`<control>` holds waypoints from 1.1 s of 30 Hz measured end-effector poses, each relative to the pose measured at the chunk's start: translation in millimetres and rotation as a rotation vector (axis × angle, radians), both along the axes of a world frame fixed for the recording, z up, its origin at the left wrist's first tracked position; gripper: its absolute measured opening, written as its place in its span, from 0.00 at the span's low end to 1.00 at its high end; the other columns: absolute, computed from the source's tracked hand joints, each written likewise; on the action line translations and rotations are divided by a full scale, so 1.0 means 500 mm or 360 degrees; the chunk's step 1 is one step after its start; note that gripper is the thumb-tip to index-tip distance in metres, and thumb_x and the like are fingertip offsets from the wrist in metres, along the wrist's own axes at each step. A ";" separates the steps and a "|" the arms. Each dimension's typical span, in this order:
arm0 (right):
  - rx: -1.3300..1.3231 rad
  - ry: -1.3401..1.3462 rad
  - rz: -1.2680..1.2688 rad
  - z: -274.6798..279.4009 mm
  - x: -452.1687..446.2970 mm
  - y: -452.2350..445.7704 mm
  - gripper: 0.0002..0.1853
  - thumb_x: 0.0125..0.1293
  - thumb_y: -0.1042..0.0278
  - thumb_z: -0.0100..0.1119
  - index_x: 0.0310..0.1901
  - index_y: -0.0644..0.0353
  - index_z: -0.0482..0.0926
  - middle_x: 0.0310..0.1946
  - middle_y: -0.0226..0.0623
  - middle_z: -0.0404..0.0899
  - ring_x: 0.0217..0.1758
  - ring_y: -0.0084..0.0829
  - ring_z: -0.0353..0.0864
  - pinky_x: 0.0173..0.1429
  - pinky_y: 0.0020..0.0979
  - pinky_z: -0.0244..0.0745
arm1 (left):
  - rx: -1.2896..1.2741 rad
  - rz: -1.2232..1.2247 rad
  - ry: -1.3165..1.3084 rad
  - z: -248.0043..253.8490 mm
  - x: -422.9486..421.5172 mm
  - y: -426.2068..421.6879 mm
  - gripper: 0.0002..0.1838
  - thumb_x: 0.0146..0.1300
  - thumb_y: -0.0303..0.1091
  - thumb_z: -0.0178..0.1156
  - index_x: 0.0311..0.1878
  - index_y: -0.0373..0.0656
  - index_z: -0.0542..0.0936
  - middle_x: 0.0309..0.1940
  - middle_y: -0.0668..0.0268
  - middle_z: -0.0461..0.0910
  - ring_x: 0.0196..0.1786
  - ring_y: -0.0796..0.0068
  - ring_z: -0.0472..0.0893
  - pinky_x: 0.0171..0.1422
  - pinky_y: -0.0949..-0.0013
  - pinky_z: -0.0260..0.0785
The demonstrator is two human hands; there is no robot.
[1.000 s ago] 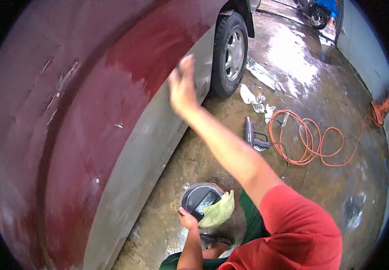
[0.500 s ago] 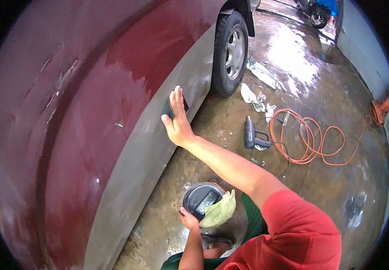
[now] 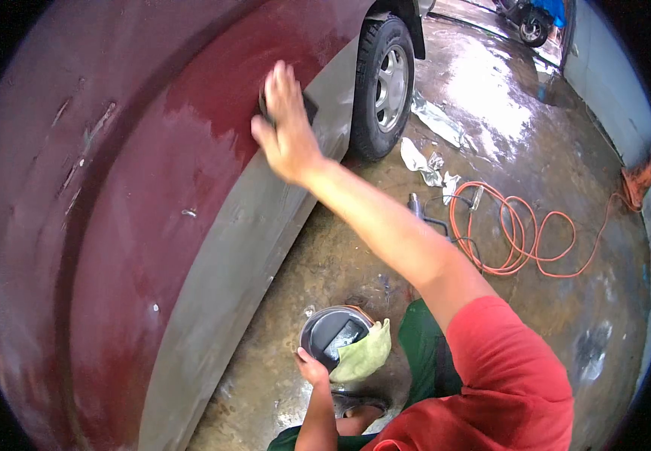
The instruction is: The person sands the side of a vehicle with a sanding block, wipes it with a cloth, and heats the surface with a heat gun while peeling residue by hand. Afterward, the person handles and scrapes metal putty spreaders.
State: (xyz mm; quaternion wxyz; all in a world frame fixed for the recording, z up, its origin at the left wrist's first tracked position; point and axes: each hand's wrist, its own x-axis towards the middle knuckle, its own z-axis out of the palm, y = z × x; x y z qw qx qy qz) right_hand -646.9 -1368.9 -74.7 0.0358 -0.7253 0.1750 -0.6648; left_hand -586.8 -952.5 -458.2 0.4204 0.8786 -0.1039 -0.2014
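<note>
A maroon car panel [image 3: 137,180] with a grey lower band [image 3: 227,218] fills the left side. My right hand [image 3: 286,128] presses a dark flat pad [image 3: 309,107] against it, near where the maroon meets the grey. The fingers lie stretched over the pad. Lower down, my left hand [image 3: 312,367] grips the rim of a round bucket [image 3: 318,325] holding dark water and a dark rectangular piece. A pale green cloth [image 3: 363,353] hangs over the bucket's right edge. Scratches and small white chips mark the maroon paint.
A car wheel [image 3: 391,86] stands beyond my right hand. On the wet concrete floor [image 3: 536,316] lie a heat gun [image 3: 415,205], partly behind my right arm, a coiled orange cord [image 3: 517,225] and crumpled silvery sheets [image 3: 420,161]. A wall [image 3: 611,83] runs along the right.
My right hand went down the grey band, then back up and left onto the maroon edge with the pad. My left hand stays at the bucket.
</note>
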 end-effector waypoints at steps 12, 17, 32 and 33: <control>-0.0100 -0.0068 -0.0117 0.151 -0.028 -0.090 0.37 0.75 0.53 0.50 0.73 0.75 0.55 0.78 0.64 0.45 0.82 0.60 0.43 0.83 0.52 0.41 | 0.0095 0.0071 -0.0028 0.009 -0.007 -0.011 0.43 0.75 0.64 0.41 0.71 0.28 0.67 0.68 0.35 0.68 0.70 0.38 0.69 0.74 0.53 0.60; 0.0040 0.0101 -0.0052 0.086 -0.033 -0.028 0.40 0.77 0.50 0.47 0.77 0.71 0.48 0.80 0.61 0.41 0.84 0.56 0.37 0.84 0.50 0.37 | 0.0041 0.0056 -0.0025 0.007 -0.004 -0.006 0.43 0.75 0.64 0.41 0.70 0.26 0.67 0.69 0.36 0.68 0.71 0.39 0.68 0.75 0.54 0.59; -0.0545 0.0521 0.0051 0.160 -0.057 -0.030 0.37 0.70 0.54 0.56 0.75 0.63 0.60 0.79 0.51 0.52 0.83 0.49 0.48 0.84 0.48 0.44 | 0.0087 0.0049 -0.0061 -0.001 -0.003 -0.002 0.45 0.74 0.65 0.40 0.72 0.28 0.65 0.70 0.36 0.65 0.73 0.40 0.65 0.78 0.55 0.56; -0.0480 0.0331 0.0000 0.166 -0.064 -0.078 0.36 0.71 0.54 0.55 0.74 0.65 0.60 0.79 0.51 0.52 0.83 0.49 0.48 0.84 0.48 0.43 | 0.0099 0.0068 -0.0055 0.005 -0.003 -0.004 0.45 0.74 0.65 0.40 0.73 0.28 0.65 0.70 0.36 0.65 0.73 0.41 0.65 0.78 0.56 0.55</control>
